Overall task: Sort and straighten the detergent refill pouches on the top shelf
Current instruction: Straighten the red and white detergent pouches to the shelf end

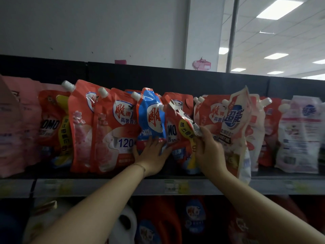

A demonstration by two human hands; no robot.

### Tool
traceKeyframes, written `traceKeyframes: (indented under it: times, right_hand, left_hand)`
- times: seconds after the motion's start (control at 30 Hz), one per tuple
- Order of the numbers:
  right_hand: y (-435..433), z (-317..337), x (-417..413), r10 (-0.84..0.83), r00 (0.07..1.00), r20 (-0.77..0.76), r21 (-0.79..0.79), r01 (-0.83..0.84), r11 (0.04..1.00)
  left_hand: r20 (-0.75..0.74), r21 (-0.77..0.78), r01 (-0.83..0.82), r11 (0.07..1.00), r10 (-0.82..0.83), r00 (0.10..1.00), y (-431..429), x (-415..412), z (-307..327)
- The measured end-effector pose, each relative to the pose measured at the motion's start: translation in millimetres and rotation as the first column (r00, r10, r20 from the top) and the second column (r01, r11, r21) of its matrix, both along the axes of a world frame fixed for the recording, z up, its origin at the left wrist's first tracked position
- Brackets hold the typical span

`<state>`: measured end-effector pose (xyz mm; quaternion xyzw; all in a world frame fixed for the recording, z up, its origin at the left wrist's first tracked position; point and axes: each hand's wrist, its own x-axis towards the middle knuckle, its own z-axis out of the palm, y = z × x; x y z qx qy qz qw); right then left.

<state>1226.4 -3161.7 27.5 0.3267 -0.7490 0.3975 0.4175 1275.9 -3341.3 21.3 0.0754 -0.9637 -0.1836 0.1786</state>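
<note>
Head view: a person's bare arms reach up to the top shelf (105, 186) of a shop's laundry aisle, where detergent refill pouches stand in a crowded, uneven row against a black back panel.

The left hand (151, 154) lies flat against the lower front of a blue pouch (152, 117), its fingers straight and spread wide, pressing rather than gripping. That pouch stands near the middle of the row, leaning slightly, with its white spout cap at the upper left.

Just to its right, the right hand (208, 148) holds a red OMO pouch (175, 120) by its top, which is folded forward and down. Thumb and fingers are curled round the bent flap, pinching it – the pouch's base rests on the shelf, touching the blue pouch beside it.

Left of the blue one stand two red pouches with pink blossoms (114, 131), another OMO pouch with a yellow band (52, 127) and pale pink pouches (14, 124) at the far edge. To the right, a white-and-red pouch with a blue logo (235, 120) tilts outward over the shelf's front lip, overlapping a red pouch behind it; more red and white pouches follow, ending in a white pouch (299, 134) standing upright.

A strip of price labels (170, 186) runs along the shelf edge. Below, in shadow, stand red detergent bottles (158, 222). Ceiling light panels (279, 8) glow at upper right.
</note>
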Motion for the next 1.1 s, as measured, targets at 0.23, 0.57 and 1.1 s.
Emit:
traceKeyframes:
  times: [0.23, 0.57, 1.1]
  right_hand:
    - [10, 12, 32, 0.101, 0.953, -0.286, 0.007, -0.103, 0.995]
    - [-67, 23, 81, 0.378, 0.900, -0.217, -0.051, -0.397, 0.917]
    - [-291, 24, 147, 0.446, 0.869, 0.216, -0.063, -0.443, 0.894]
  left_hand:
    - [-0.376, 0.643, 0.435, 0.630, -0.235, 0.897, 13, 10, -8]
    - [-0.634, 0.773, 0.634, 0.001, 0.002, 0.773, -26, 73, 16]
    - [-0.674, 0.736, 0.354, 0.577, 0.577, 0.462, -217, 159, 13]
